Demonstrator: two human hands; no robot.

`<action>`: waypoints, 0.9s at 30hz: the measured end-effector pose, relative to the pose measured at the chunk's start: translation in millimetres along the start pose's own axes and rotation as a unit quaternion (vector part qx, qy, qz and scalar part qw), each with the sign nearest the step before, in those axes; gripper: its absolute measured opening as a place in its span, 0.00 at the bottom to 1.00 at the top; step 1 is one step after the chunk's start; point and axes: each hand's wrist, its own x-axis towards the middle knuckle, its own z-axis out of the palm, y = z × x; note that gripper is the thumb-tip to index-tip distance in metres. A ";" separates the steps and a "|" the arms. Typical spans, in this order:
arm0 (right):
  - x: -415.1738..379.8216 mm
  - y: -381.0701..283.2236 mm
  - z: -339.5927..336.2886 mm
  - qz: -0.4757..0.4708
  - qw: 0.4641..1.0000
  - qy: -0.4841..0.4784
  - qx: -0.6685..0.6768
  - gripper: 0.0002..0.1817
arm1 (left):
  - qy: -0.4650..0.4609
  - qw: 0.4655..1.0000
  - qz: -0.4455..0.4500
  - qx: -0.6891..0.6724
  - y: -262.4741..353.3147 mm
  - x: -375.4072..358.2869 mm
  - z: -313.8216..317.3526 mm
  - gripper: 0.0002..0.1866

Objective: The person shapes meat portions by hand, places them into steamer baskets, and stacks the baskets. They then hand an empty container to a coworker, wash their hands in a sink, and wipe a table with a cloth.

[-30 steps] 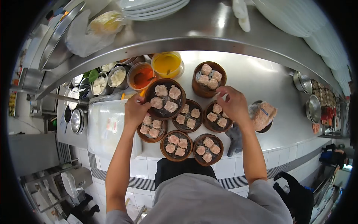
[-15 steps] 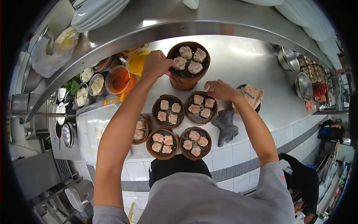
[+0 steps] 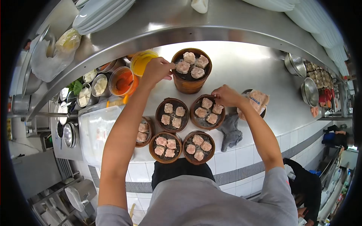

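Observation:
Bamboo steamer baskets of pink dumplings stand on a steel counter (image 3: 245,71). My left hand (image 3: 157,70) grips the left rim of the top basket (image 3: 190,74) in a stack of two at the back. My right hand (image 3: 225,95) holds the far right rim of another basket (image 3: 206,112) in the middle row. Beside it sits a basket (image 3: 172,115), in front are two more baskets (image 3: 164,146) (image 3: 198,146), and one (image 3: 143,130) lies partly hidden under my left forearm.
Tubs of yellow sauce (image 3: 141,62) and red sauce (image 3: 123,80) stand left of the stack, with small metal condiment pots (image 3: 97,84) further left. A grey cloth (image 3: 228,130), a bowl of wrapped meat (image 3: 256,101), a white tray (image 3: 98,132) and stacked plates (image 3: 102,13) surround the baskets.
My left hand lifted a basket from the front left and set it on the back basket, forming a stack. My right hand came to the rim of a middle basket.

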 end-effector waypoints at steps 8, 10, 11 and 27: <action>-52.2 -68.1 -112.8 0.062 0.997 0.033 0.019 0.14 | 0.064 0.993 -0.014 -0.096 -46.9 -78.1 -53.5 0.18; -44.8 -79.3 -138.7 0.079 0.996 0.033 -0.004 0.13 | 0.036 0.996 -0.026 -0.084 -64.0 -102.6 -60.3 0.16; -37.4 -82.8 -150.1 0.102 0.994 0.038 0.034 0.13 | 0.039 0.995 -0.026 -0.084 -68.8 -116.3 -62.0 0.16; 79.9 -77.8 -150.1 0.151 0.975 0.142 0.079 0.16 | 0.150 0.959 -0.171 -0.170 -125.0 -299.6 -84.7 0.13</action>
